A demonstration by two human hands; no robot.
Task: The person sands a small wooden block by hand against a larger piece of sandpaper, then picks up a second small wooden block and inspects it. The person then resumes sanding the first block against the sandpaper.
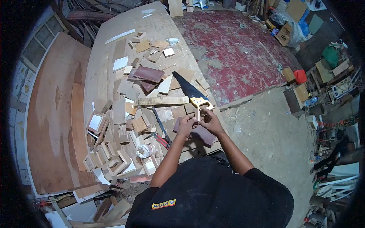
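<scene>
A small, pale strip of wood (197, 114) stands upright between my two hands near the table's front edge. My left hand (186, 126) pinches it from the left, while my right hand (211, 122) has its fingers closed on it from the right. Just beyond them lies a handsaw (186, 88) with a dark blade and a yellow-and-white handle, close to my right fingers. Beneath both hands is a reddish-brown board (203, 136), partly covered by them. A long wooden batten (162, 100) rests to the left of the saw handle.
Red-handled pincers (162, 140) and a white tub (144, 151) sit left of my left arm. Small wooden frames (108, 154) and brown blocks (150, 74) clutter the worktable (100, 57). A large plywood sheet (53, 114) leans at the left; boxes and scrap line the right.
</scene>
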